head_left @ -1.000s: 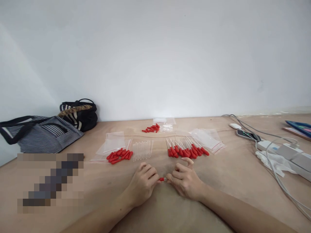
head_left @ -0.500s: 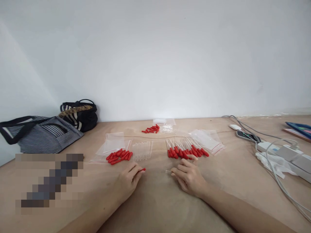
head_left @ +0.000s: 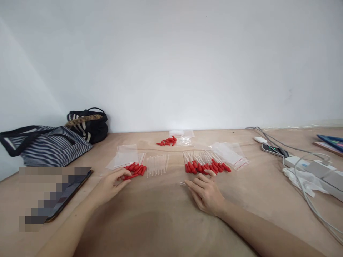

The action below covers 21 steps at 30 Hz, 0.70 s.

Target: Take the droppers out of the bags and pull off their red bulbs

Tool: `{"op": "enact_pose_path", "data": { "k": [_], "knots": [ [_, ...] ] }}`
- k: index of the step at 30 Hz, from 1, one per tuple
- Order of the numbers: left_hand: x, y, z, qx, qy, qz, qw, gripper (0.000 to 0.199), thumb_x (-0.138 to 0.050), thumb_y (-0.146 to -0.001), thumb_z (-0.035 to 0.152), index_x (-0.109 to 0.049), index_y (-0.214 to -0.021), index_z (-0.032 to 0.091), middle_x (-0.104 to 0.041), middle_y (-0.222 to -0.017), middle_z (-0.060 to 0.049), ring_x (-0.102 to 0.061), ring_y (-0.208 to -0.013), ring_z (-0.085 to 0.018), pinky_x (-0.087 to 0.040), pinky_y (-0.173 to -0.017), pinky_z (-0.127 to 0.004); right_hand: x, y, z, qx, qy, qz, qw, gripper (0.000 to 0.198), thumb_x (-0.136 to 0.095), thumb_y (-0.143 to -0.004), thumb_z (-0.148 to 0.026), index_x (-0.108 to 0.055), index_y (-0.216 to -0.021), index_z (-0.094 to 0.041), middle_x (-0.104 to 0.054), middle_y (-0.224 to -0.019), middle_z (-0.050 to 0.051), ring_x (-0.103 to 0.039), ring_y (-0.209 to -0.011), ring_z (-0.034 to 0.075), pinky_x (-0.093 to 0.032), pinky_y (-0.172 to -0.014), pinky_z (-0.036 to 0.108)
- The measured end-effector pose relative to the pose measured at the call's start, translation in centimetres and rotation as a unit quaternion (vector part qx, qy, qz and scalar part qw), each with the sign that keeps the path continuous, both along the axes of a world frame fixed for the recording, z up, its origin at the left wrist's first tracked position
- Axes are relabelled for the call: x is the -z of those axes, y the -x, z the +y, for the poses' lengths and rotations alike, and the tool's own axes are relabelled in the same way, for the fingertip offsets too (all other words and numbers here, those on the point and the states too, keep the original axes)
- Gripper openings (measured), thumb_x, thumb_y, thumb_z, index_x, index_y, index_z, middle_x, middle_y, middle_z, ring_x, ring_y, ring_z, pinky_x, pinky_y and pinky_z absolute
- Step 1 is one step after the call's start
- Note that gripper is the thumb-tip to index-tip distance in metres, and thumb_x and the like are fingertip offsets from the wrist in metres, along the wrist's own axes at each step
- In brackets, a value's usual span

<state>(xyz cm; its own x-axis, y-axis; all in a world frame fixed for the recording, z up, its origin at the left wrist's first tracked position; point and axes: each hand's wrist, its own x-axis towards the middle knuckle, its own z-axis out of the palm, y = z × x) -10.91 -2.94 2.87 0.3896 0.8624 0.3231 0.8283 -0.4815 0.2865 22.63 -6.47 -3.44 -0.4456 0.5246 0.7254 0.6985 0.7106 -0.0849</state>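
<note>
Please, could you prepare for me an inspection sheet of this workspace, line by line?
Surface: brown tabletop, reaching back to the pale wall.
Job's things: red bulbs, left; clear tubes beside them; red-ended tubes, right; small red pieces farther back.
Clutter: striped bag, black bag, dark flat device, partly pixelated.
Hands: left hand at the red bulbs, grip unclear; right hand holding a thin clear piece.
Cables: loose cables by white power blocks, right.
Surroundings: wall behind; other people, nothing seen.

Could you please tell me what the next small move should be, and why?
Probably the right hand should lay its clear tube beside the row of clear tubes: its visible end is bare, similar tubes lie there, and the left hand is at the red bulbs.
</note>
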Motion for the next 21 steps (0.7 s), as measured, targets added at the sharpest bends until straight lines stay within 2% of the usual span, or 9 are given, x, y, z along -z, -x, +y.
{"op": "enact_pose_path", "data": {
  "k": [3,6,11,14,16,19,21],
  "knots": [
    [0.8,0.0,0.3,0.022,0.005,0.011,1.0,0.016,-0.047,-0.077,0.032,-0.058,-0.073,0.022,-0.062,-0.076,-0.002,-0.058,-0.071,-0.017,-0.045,-0.064,-0.026,0.0,0.0,0.0,-0.002,0.003,0.004,1.0,0.022,-0.043,-0.08,-0.016,-0.059,-0.096,-0.018,-0.056,-0.064,0.0,-0.046,-0.068,0.014,-0.023,-0.086,0.041],
    [1.4,0.2,0.7,0.009,-0.037,0.013,0.999,0.014,-0.048,-0.077,0.032,-0.057,-0.073,0.022,-0.061,-0.079,-0.003,-0.058,-0.076,-0.018,-0.045,-0.069,-0.029,-0.1,0.0,0.0,-0.007,0.004,0.005,1.0,0.022,-0.044,-0.08,-0.015,-0.059,-0.096,-0.017,-0.057,-0.065,0.0,-0.046,-0.069,0.014,-0.023,-0.086,0.041],
    [1.3,-0.3,0.5,0.002,-0.092,0.005,0.996,0.013,-0.056,-0.071,0.034,-0.057,-0.075,0.022,-0.059,-0.079,-0.003,-0.056,-0.077,-0.02,-0.045,-0.069,-0.03,-0.1,0.0,-0.1,-0.012,0.003,0.005,1.0,0.024,-0.044,-0.08,-0.015,-0.058,-0.099,-0.017,-0.058,-0.066,0.001,-0.047,-0.069,0.014,-0.022,-0.086,0.042],
    [1.8,-2.6,-0.5,0.023,-0.106,-0.036,0.993,0.012,-0.053,-0.076,0.032,-0.056,-0.075,0.021,-0.057,-0.077,-0.002,-0.055,-0.076,-0.017,-0.045,-0.07,-0.029,-0.2,0.1,-0.1,-0.02,0.01,-0.002,1.0,0.029,-0.044,-0.079,-0.015,-0.056,-0.106,-0.016,-0.059,-0.069,0.001,-0.048,-0.071,0.015,-0.022,-0.086,0.042],
    [2.7,-4.9,-1.5,0.041,-0.105,-0.082,0.99,0.012,-0.049,-0.08,0.03,-0.055,-0.082,0.02,-0.056,-0.076,-0.002,-0.054,-0.073,-0.015,-0.045,-0.067,-0.027,-0.2,0.2,-0.2,-0.023,0.017,-0.006,1.0,0.034,-0.043,-0.079,-0.014,-0.052,-0.112,-0.016,-0.059,-0.07,0.001,-0.049,-0.072,0.015,-0.022,-0.087,0.042],
    [4.1,-8.8,-2.7,0.12,-0.057,-0.117,0.984,0.024,-0.051,-0.08,0.028,-0.052,-0.103,0.021,-0.056,-0.089,-0.003,-0.054,-0.07,-0.012,-0.047,-0.064,-0.024,-0.4,0.4,-0.3,-0.026,0.022,0.004,0.999,0.038,-0.042,-0.081,-0.015,-0.046,-0.119,-0.016,-0.061,-0.07,0.0,-0.05,-0.072,0.014,-0.022,-0.087,0.041],
    [4.6,-11.1,-3.1,0.152,-0.023,-0.143,0.978,0.028,-0.05,-0.081,0.026,-0.049,-0.109,0.022,-0.056,-0.092,-0.004,-0.054,-0.072,-0.013,-0.047,-0.066,-0.024,-0.4,0.5,-0.4,-0.035,0.023,0.02,0.999,0.04,-0.042,-0.082,-0.014,-0.042,-0.122,-0.016,-0.062,-0.071,0.0,-0.051,-0.072,0.014,-0.022,-0.087,0.041]
  ]
}}
